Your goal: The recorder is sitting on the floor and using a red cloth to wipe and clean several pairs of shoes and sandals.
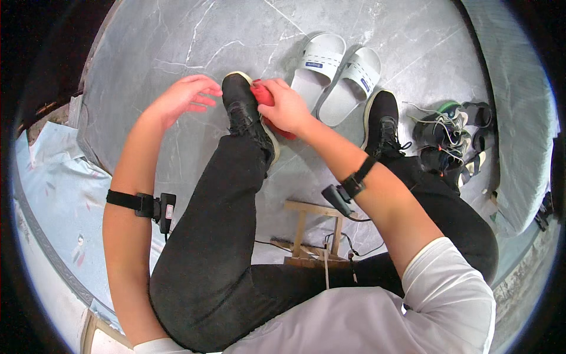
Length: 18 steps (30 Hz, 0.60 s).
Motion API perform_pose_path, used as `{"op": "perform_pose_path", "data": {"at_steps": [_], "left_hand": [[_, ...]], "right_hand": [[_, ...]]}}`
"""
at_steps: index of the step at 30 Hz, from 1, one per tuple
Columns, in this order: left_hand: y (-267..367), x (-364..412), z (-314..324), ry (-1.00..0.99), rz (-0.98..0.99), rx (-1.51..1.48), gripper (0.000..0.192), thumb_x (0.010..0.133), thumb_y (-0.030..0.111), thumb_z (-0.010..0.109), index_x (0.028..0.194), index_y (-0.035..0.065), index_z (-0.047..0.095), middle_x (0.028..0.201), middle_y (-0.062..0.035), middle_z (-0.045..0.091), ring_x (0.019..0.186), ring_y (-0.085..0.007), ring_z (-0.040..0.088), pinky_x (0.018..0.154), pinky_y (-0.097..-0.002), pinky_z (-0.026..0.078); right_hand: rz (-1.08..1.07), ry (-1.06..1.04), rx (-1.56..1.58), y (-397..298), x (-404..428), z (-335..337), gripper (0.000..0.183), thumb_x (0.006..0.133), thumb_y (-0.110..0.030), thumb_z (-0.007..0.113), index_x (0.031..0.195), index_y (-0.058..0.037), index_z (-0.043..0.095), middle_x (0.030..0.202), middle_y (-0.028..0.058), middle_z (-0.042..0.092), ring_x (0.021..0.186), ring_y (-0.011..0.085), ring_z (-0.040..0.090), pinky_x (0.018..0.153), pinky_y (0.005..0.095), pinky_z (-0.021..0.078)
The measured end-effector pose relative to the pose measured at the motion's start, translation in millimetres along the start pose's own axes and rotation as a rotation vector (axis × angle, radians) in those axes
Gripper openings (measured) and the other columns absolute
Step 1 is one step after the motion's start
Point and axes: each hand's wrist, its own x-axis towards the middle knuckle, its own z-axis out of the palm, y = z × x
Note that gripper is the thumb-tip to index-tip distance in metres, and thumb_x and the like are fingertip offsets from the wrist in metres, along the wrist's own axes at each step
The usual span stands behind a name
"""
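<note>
A black sneaker with a pale sole (239,99) is on the foot at the left. My right hand (285,106) grips a red cloth (263,94) against the side of this shoe; part of the cloth hangs below the palm. My left hand (190,98) is on the shoe's other side, near the toe, with its fingers apart and nothing in them. The other foot wears a matching black sneaker (382,119), farther right.
White slide sandals (314,73) lie on the grey marbled floor (185,40) between and beyond the feet. Several shoes (442,128) are grouped at the right beside a fabric-covered edge (517,110). A wooden stool frame (300,230) and cables are between the legs.
</note>
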Motion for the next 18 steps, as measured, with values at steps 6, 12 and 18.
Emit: {"op": "perform_pose_path", "data": {"at_steps": [6, 12, 18], "left_hand": [[9.7, 4.9, 5.2, -0.007, 0.017, 0.009, 0.032, 0.1, 0.038, 0.059, 0.117, 0.0126, 0.068, 0.118, -0.0035, 0.072, 0.105, -0.0183, 0.067, 0.093, -0.0352, 0.05], [6.4, -4.2, 3.5, 0.019, 0.009, 0.038, 0.031, 0.1, 0.037, 0.058, 0.117, 0.0132, 0.069, 0.118, -0.0031, 0.072, 0.106, -0.0181, 0.067, 0.093, -0.0351, 0.05], [19.3, -0.8, 11.3, 0.01, 0.002, 0.026, 0.031, 0.101, 0.038, 0.057, 0.116, 0.0133, 0.069, 0.117, -0.0029, 0.072, 0.106, -0.0176, 0.067, 0.092, -0.0344, 0.051]], "right_hand": [[-0.062, -0.104, -0.046, 24.4, -24.5, 23.5, 0.054, 0.079, -0.018, 0.072, 0.131, -0.0104, 0.059, 0.122, 0.0181, 0.06, 0.113, 0.0402, 0.062, 0.096, 0.0475, 0.0518], [-0.083, -0.097, -0.058, 0.6, -27.5, 3.1, 0.048, 0.08, -0.014, 0.071, 0.128, -0.0106, 0.06, 0.118, 0.0149, 0.061, 0.113, 0.0379, 0.062, 0.097, 0.0457, 0.0514], [-0.187, 0.041, -0.03, 0.6, 1.1, 17.9, 0.051, 0.08, -0.013, 0.072, 0.129, -0.0092, 0.059, 0.124, 0.0159, 0.06, 0.117, 0.0382, 0.06, 0.101, 0.0447, 0.0497]]}}
